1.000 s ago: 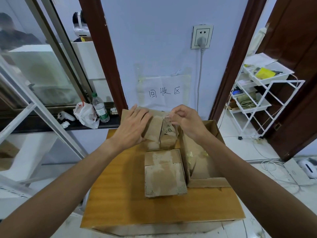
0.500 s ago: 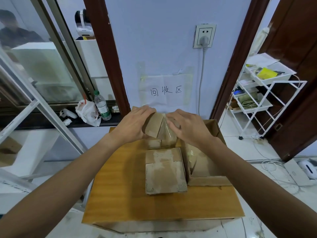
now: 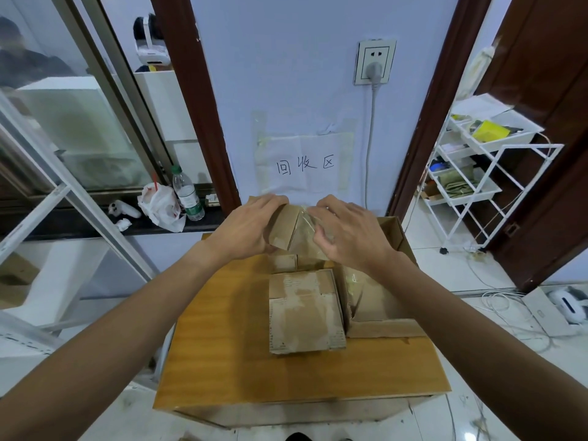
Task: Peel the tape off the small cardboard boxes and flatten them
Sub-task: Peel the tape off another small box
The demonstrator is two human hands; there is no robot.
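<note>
Since a second ago the right hand [image 3: 350, 230] has dropped its raised pinch on a tape end and closed over the taped face of the small box [image 3: 284, 226]; in the last half second little has shifted. Left hand [image 3: 251, 227] grips the box's left side, fingers curled over its top edge. Right hand's fingers curl onto the clear tape [image 3: 305, 232] on the box's right face, thumb underneath. Box held tilted, in the air above the far edge of the wooden table [image 3: 222, 361], close to the wall. Second taped box [image 3: 305, 313] lies flat at table centre, touching the open carton [image 3: 381, 327], which sits along the right edge up to the far right corner. Third box [image 3: 283, 263] just behind the second, partly hidden under the hands. Inside the carton: a glint of clear film [image 3: 353, 278] by its left wall; the rest is hidden by the right forearm. Left side and near strip of the table are bare wood. White wire rack [image 3: 477, 173] stands well off to the right.
</note>
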